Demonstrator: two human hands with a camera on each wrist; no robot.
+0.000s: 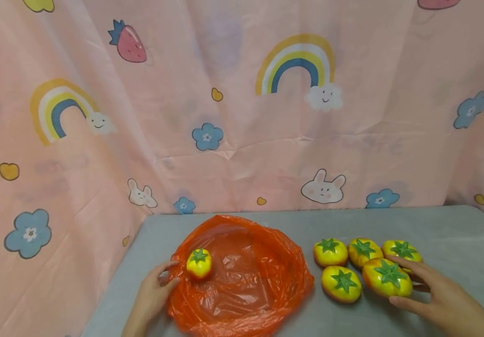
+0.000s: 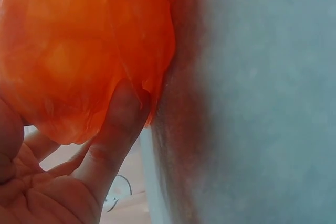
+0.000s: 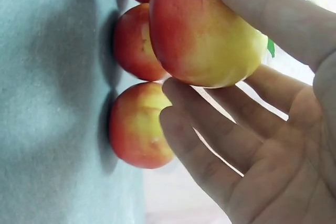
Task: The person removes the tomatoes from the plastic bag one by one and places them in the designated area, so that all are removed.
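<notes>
An orange plastic bag point(image 1: 242, 323) lies spread open on the table, with one yellow-and-red persimmon point(image 1: 199, 264) in its left part. At the bag's left edge my left hand point(image 1: 154, 292) pinches the plastic; the left wrist view shows a finger point(image 2: 113, 135) against the bag point(image 2: 79, 51) and other fingers behind it. My right hand point(image 1: 444, 290) holds a persimmon point(image 1: 386, 279) with a green star-shaped calyx between thumb and fingers. That persimmon point(image 3: 205, 35) is raised off the table in the right wrist view.
Several more persimmons point(image 1: 341, 284) sit close together on the grey table point(image 1: 456, 234), right of the bag. Behind the table hangs a pink curtain point(image 1: 242, 173) printed with rainbows, flowers and rabbits.
</notes>
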